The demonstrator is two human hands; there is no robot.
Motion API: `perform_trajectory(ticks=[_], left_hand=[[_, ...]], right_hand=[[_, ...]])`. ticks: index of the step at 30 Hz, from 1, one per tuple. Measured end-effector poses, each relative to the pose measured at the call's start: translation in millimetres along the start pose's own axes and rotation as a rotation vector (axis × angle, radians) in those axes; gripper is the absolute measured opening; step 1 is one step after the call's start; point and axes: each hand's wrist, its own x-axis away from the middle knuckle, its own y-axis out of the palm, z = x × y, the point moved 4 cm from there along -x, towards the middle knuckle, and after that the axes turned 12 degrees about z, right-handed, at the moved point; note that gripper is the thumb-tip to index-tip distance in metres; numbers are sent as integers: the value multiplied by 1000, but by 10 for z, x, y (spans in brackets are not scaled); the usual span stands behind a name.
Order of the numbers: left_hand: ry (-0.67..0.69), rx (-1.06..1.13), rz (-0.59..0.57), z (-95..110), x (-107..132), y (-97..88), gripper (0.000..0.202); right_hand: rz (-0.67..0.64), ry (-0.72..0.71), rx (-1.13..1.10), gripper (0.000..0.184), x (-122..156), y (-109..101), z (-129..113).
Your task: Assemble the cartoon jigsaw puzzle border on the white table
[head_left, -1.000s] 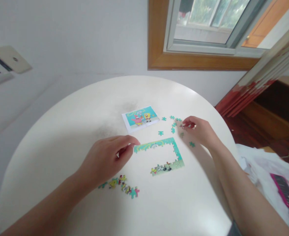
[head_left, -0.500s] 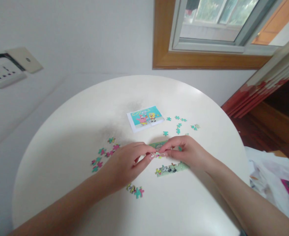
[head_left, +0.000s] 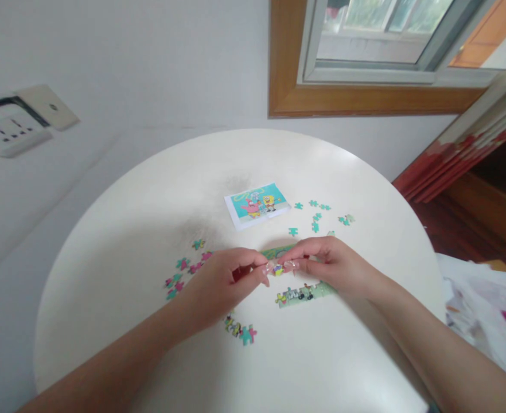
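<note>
The bare left hand (head_left: 222, 281) and bare right hand (head_left: 337, 267), fingertips pinched narrow, together grip a small yellow-and-purple jigsaw piece (head_left: 277, 269) above the partly joined green jigsaw border (head_left: 295, 297) on the round white table (head_left: 300, 361).

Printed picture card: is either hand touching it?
No, the picture card lies on the white table beyond the left hand and right hand, apart from both.

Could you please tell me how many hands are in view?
2: the left hand and right hand, side by side, both at one small puzzle piece.
</note>
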Motion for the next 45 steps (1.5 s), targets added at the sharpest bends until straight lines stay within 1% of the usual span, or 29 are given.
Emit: perform_trajectory(ticks=[6, 15, 20, 24, 26, 31, 38, 45], left_hand=[[-8, 32, -3, 6, 8, 27, 26], [-8, 53, -15, 5, 8, 23, 26], [3, 37, -8, -1, -8, 21, 27], [19, 5, -32, 6, -11, 41, 27], [22, -13, -39, 10, -7, 48, 27], [34, -23, -15, 9, 8, 45, 24], [53, -36, -29, -29, 17, 51, 23], [56, -24, -46, -5, 22, 29, 24]], right_hand=[[44, -38, 57, 15, 1, 8, -72], [44, -58, 92, 15, 10, 7, -109], [8, -120, 98, 14, 12, 29, -142], [-32, -165, 96, 17, 12, 43, -157], [-42, -174, 107, 17, 11, 45, -156], [-43, -190, 108, 17, 9, 51, -149], [-63, -210, 129, 16, 19, 52, -139], [-66, -230, 137, 16, 12, 54, -142]])
